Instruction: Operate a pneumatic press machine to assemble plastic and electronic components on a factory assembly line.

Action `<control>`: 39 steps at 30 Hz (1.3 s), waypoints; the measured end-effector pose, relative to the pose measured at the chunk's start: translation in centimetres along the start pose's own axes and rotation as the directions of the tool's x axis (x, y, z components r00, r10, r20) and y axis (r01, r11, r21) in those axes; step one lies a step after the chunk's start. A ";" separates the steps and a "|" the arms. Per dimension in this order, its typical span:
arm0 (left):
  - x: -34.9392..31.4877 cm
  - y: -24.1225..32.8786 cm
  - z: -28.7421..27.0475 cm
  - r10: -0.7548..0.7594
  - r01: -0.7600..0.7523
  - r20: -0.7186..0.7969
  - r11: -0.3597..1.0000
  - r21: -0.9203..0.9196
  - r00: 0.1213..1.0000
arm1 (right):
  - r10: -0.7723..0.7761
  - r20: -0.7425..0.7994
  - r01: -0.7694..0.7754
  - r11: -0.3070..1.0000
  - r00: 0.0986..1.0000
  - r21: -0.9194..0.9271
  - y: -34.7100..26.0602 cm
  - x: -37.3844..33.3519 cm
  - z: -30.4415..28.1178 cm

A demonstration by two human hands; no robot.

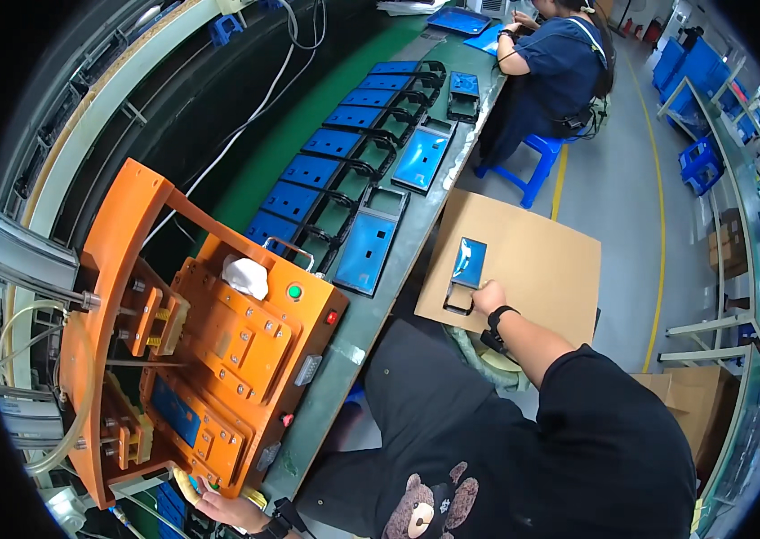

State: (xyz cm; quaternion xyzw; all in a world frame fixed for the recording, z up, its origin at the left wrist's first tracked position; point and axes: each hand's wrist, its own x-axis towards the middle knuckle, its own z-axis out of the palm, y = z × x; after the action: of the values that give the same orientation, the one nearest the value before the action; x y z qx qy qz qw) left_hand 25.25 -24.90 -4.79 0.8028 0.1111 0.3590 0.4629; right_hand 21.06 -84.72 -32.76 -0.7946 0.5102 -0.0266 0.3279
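Over a cardboard box [546,238], my right hand [488,297] is closed on the black frame end of a small panel with a glossy blue face [469,261]. The panel's blue end points away from me. At lower left, my left hand [222,508] reaches to the near edge of an orange press machine [249,359]. Its fingers are stretched out, one with a yellowish covering, and they touch the machine's edge beside a green button; nothing shows in them. A blue plate [176,410] lies in the machine's nearer fixture, and a white crumpled cloth [246,277] rests on top.
Several blue panels with black frames [311,170] lie in a row along the green workbench [357,328]. Two larger ones [364,249] lie nearer its edge. A co-worker [552,54] sits on a blue stool [537,166] at the far end. Shelving [735,193] stands at right.
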 end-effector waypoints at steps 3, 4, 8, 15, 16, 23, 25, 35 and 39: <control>0.1 0.0 0.0 -0.018 0.017 0.011 0.998 0.055 1.000 | 0.057 0.096 -0.072 0.985 0.994 0.160 0.1 -0.3 0.6; 0.2 -0.1 0.0 -0.090 0.090 0.008 0.996 0.000 0.996 | 0.059 0.096 -0.074 0.985 0.994 0.159 0.2 -0.4 0.6; 0.2 -0.4 -0.2 -0.073 0.072 0.008 0.995 0.064 0.997 | 0.092 0.208 -0.136 0.968 0.974 0.212 0.3 -1.2 -0.1; 0.2 0.0 0.2 0.007 -0.007 -0.008 1.000 -0.020 1.000 | 0.069 0.242 -0.132 0.958 0.968 0.254 0.7 -3.0 -0.4; 0.2 -0.2 0.1 -0.104 0.102 -0.048 0.994 -0.042 0.993 | 0.056 0.236 -0.115 0.963 0.970 0.244 1.0 -3.0 -0.4; 1.1 -2.8 -1.3 -0.023 0.024 0.068 1.000 -0.018 0.997 | -0.154 0.048 0.159 0.977 0.987 -0.139 5.2 -4.6 -5.3; 1.1 -2.9 -1.4 -0.030 0.031 0.044 0.999 -0.022 0.999 | -0.331 0.110 0.349 0.879 0.937 -0.325 6.1 -6.9 -7.6; -0.2 2.7 1.0 0.102 -0.104 -0.046 0.993 -0.047 0.994 | 0.033 0.310 0.221 0.630 0.950 -0.744 8.7 -8.2 -5.0; -0.3 2.8 0.8 0.033 -0.037 -0.070 0.998 -0.054 0.997 | 0.108 0.452 0.328 0.544 0.885 -0.772 10.3 -7.0 -2.7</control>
State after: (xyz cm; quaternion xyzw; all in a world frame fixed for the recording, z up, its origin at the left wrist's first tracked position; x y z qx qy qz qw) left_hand 25.18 -27.09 -2.86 0.7787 0.1028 0.3976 0.4743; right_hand 8.54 -82.96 -34.27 -0.8681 0.3180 0.3807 0.0179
